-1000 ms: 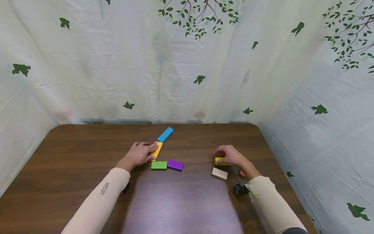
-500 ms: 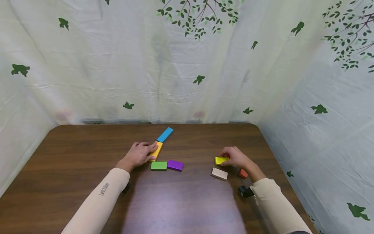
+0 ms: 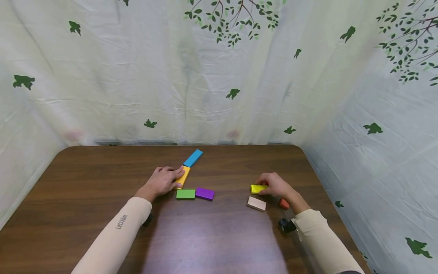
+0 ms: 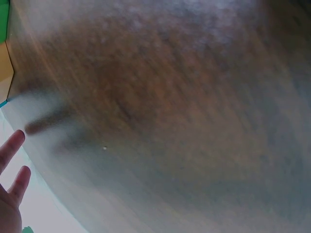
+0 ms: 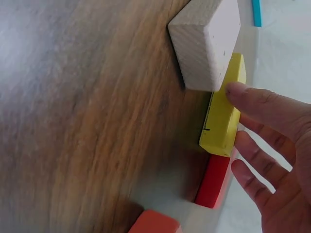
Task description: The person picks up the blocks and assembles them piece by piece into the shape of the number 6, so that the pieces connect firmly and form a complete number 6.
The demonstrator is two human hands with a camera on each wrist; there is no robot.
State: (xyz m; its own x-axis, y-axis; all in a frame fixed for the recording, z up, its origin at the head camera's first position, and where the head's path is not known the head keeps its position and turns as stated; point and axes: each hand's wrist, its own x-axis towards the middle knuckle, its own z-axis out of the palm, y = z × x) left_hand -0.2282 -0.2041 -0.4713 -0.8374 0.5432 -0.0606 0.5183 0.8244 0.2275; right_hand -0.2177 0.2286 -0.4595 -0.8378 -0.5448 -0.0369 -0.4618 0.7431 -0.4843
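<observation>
Right hand [image 3: 275, 185] shifted; pinches yellow block [image 3: 256, 188] beyond beige block [image 3: 256, 204]. Left hand [image 3: 164, 179] touches orange block [image 3: 183, 178], grip unclear. Likely pickup: lift evenly.

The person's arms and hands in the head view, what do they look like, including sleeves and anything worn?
The left sleeve and right sleeve are long and cream-coloured. Dark lettering, apparently "LetsSlim", marks the left one. The left hand and right hand are ungloved. A black device shows at the right wrist; a dark one at the left is mostly hidden.
</observation>
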